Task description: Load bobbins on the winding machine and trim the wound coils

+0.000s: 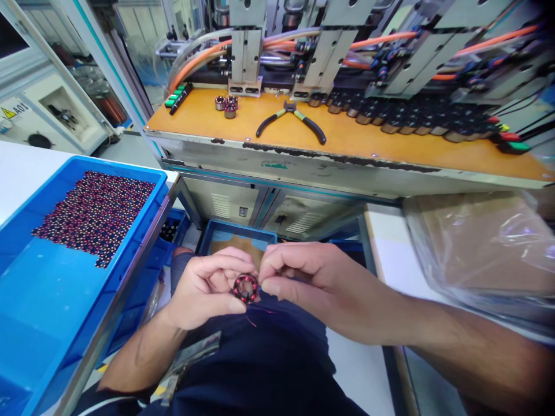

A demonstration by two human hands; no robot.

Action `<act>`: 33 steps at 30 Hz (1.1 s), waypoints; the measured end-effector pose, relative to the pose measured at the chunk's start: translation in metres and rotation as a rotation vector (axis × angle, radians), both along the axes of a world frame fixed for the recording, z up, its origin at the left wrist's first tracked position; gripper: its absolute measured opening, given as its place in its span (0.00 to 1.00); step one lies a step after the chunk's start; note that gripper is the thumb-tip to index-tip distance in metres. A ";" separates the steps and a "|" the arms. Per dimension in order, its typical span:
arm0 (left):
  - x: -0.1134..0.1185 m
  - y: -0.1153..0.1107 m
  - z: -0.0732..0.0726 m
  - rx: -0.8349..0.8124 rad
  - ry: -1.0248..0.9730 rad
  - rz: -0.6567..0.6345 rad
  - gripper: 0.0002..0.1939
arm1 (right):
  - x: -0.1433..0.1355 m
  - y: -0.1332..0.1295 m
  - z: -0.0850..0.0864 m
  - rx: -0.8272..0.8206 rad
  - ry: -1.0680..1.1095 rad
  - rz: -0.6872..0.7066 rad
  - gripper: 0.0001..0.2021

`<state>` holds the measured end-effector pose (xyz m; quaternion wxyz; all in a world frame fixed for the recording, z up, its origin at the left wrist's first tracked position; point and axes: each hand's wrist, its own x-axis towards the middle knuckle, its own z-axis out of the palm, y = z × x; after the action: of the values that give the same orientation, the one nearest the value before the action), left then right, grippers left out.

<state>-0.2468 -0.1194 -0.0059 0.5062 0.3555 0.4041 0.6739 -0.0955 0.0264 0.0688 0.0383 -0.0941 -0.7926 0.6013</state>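
Note:
Between thumb and fingers, my left hand (208, 289) grips a small motor stator (245, 288), a black ring with red copper windings around an open centre. A thin loose wire (251, 321) trails below it. My right hand (310, 283) is closed in a pinch at the stator's right edge. What lies between its fingertips is too small to make out, though a spot of blue shows there. Both hands are held in front of my dark shirt, above my lap.
A blue tray (52, 294) at left holds many stators (99, 202). On the orange bench (191, 124) lie cutting pliers (289, 118), a few stators (229, 107), a marker (178, 101) and a row of black parts (403, 118). A plastic-wrapped carton (477, 242) is at right.

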 end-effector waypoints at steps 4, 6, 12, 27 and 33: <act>0.000 0.000 -0.001 0.013 0.042 -0.005 0.19 | 0.000 -0.002 -0.001 0.017 -0.010 -0.009 0.09; 0.000 0.001 -0.001 0.012 0.045 -0.003 0.18 | 0.001 -0.001 -0.001 0.046 -0.010 -0.014 0.10; 0.000 0.002 0.003 0.024 -0.010 -0.020 0.15 | 0.011 0.010 -0.003 0.284 0.113 0.192 0.05; 0.003 0.001 0.002 -0.003 -0.311 -0.202 0.15 | -0.003 0.010 -0.023 0.739 0.625 0.114 0.03; 0.003 0.001 0.000 0.004 -0.280 -0.188 0.15 | -0.003 0.007 -0.029 0.687 0.680 0.036 0.03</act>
<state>-0.2435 -0.1179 -0.0055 0.6177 0.2953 0.2931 0.6673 -0.0989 0.0333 0.0393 0.3134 0.1397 -0.8894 0.3020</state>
